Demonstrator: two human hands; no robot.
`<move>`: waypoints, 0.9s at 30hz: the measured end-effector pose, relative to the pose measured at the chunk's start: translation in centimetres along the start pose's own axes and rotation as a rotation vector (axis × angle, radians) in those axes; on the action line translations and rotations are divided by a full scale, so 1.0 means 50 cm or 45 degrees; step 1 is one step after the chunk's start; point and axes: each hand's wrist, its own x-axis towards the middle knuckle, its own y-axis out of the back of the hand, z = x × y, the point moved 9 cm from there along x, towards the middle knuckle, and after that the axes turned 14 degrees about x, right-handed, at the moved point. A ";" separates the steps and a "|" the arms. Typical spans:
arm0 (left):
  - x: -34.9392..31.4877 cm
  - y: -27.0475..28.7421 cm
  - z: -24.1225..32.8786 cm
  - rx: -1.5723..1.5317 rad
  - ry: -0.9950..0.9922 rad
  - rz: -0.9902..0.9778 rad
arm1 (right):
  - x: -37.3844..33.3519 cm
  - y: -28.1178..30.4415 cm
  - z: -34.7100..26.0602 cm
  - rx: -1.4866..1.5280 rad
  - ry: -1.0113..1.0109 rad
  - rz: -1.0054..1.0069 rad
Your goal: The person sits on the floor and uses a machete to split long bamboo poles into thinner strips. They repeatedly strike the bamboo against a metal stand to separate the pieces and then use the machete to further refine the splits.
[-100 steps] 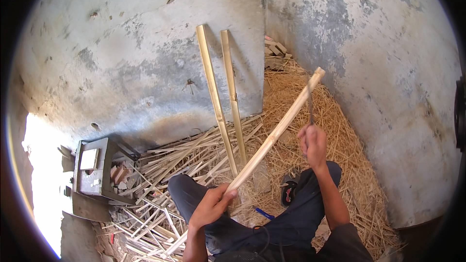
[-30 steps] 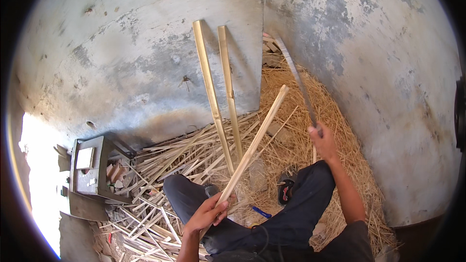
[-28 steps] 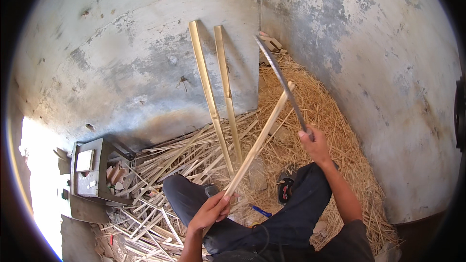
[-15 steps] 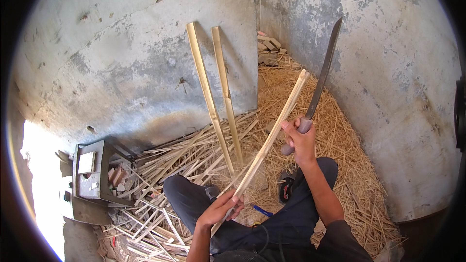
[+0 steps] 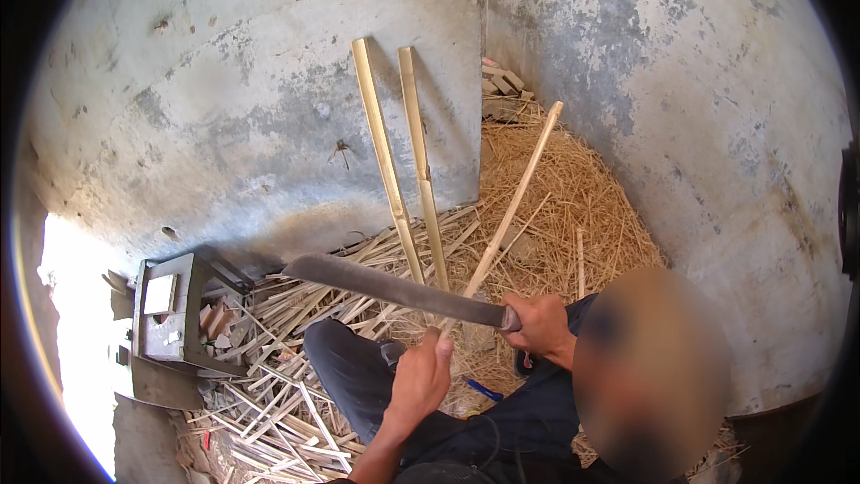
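My right hand (image 5: 541,326) is closed round the handle of a machete (image 5: 394,290). The long dark blade points left, across the lower part of a pale bamboo strip (image 5: 522,193). My left hand (image 5: 421,376) grips that strip at its near end, just below the blade. From there the strip slants up and away to the right. Whether the edge is touching or cutting into the bamboo, I cannot tell. Two wider bamboo slats (image 5: 381,148) lean upright against the wall beyond the blade. A blurred patch hides most of my right forearm.
Thin split bamboo pieces (image 5: 296,403) lie heaped at left; straw-like shavings (image 5: 573,188) cover the floor ahead and at right. A boxy wooden stand (image 5: 170,309) is at far left. A blue slim object (image 5: 485,390) lies between my legs. Worn walls (image 5: 233,108) meet in a corner.
The machete has swung from pointing up on the right to lying leftward across the strip. My right hand has come down from beside the strip. The left hand has turned, still gripping its near end.
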 end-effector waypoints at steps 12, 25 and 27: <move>-0.001 -0.008 -0.013 -0.176 0.154 -0.113 | 0.050 -0.004 0.084 0.242 -0.209 0.115; -0.011 -0.036 -0.042 -0.268 0.188 -0.146 | 0.061 0.001 0.177 0.147 -0.421 0.163; -0.003 -0.045 -0.046 -0.183 0.131 -0.076 | 0.042 -0.030 0.151 0.186 -0.373 0.044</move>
